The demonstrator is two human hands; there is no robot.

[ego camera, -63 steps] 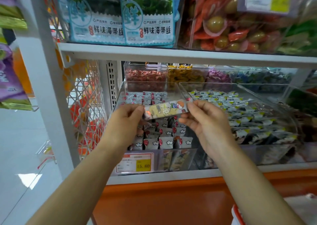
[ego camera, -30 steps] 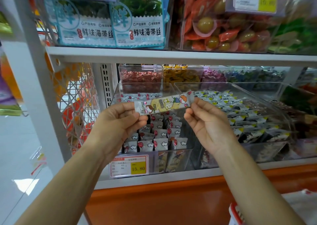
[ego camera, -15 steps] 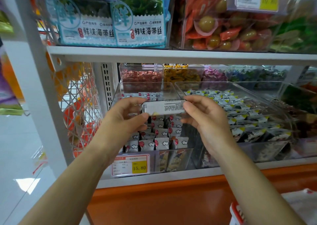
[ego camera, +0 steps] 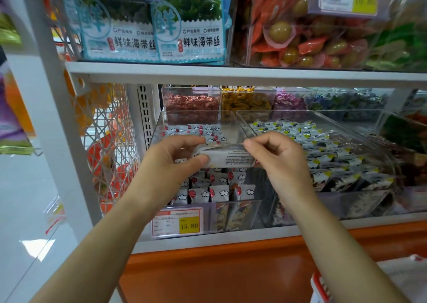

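Note:
I hold a small snack packet (ego camera: 227, 157) level in front of a shop shelf, its white printed back facing me. My left hand (ego camera: 172, 161) pinches its left end between thumb and fingers. My right hand (ego camera: 278, 158) pinches its right end. The packet hovers over a clear bin (ego camera: 161, 127) filled with several small packets (ego camera: 219, 191) marked with red dots and white clouds.
A second clear bin (ego camera: 358, 145) of black-and-white packets sits to the right. Behind stand tubs of red (ego camera: 190, 104) and yellow sweets (ego camera: 245, 101). Seaweed packs (ego camera: 189, 25) fill the upper shelf (ego camera: 231, 74). A price tag (ego camera: 178, 222) reads 15.80. A wire rack (ego camera: 108, 145) stands left.
Both hands turned the packet over, from its colourful cartoon front to its white printed back, and lowered it slightly toward the bin.

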